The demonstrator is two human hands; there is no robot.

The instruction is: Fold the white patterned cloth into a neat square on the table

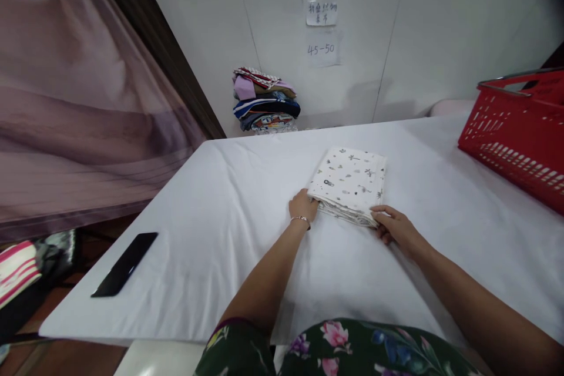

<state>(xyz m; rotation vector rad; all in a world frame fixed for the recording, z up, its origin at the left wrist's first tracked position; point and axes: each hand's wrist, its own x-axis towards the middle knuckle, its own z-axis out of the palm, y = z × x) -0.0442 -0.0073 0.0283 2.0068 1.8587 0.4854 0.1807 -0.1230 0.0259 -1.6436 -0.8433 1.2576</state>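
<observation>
A folded white cloth (348,179) printed with small dark and grey motifs lies on the white-covered table (198,205). Its layers stack up along the near edge. My left hand (303,205) is closed on the near left corner, with the fingertips hidden under the fabric. At the near right corner, my right hand (396,228) pinches the layers, index finger on top and other fingers curled below. A bracelet (302,220) circles my left wrist.
To the right stands a red plastic basket (520,135) with a metal handle. A flat black object (126,264), like a phone, lies near the left edge. Folded fabrics (267,100) are piled beyond the far edge, by a wall with paper signs (323,48). A curtain (88,88) hangs left.
</observation>
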